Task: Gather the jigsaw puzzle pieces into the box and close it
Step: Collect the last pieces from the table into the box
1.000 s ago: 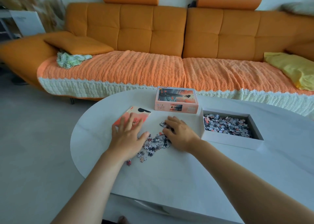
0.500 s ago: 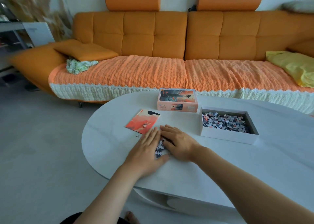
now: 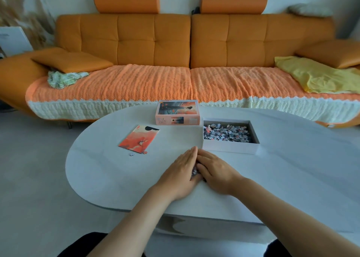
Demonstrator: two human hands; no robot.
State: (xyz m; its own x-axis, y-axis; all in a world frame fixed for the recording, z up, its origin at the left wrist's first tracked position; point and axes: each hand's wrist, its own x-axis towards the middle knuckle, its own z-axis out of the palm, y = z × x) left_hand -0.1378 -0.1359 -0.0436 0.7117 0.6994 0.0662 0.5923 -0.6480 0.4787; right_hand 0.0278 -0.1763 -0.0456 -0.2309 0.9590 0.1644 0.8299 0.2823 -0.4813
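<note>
L grip (image 3: pixel 180 172): fingers straight, pressed side by side, laid on the worktop (image 3: pixel 116 176) and slanted in twd. the other hand. R grip (image 3: pixel 216 172): fingers close together, lightly bent, palm down, tips meeting the L fingers. Neither pinches anything. Both press against a small heap (image 3: pixel 194 172) of jigsaw pieces, penned between the two palms. Only a sliver of grey, white and dark bits shows in the gap. Can't tell how big it is.

Worktop: smooth, pale, matte, w/ a rounded end on my left.

Box (image 3: pixel 228 149): white card, rectangular, shallow, open-topped, just beyond my R fingertips, apart from them. Inside, boxed pieces (image 3: pixel 227 133) lie in a loose layer, tiny knobbed shapes in grey, white, dark and some coral. Heap under my hands is outside the box, near its front L corner.

Lid (image 3: pixel 177 112): pink card w/ printed picture on top, standing apart from the box, off its back L corner, near the worktop's far edge.

Print sheet (image 3: pixel 139 138): flat, thin, coral-red and cream, lying askew to the left. One piece rests on it. Two strays (image 3: pixel 131 154) sit just off its near edge, well apart from my hands.

Behind: orange tufted sofa (image 3: pixel 153 40), ribbed orange-and-cream knit throw (image 3: pixel 136 85) on the seat, yellow cloth (image 3: pixel 315 75) at right.
</note>
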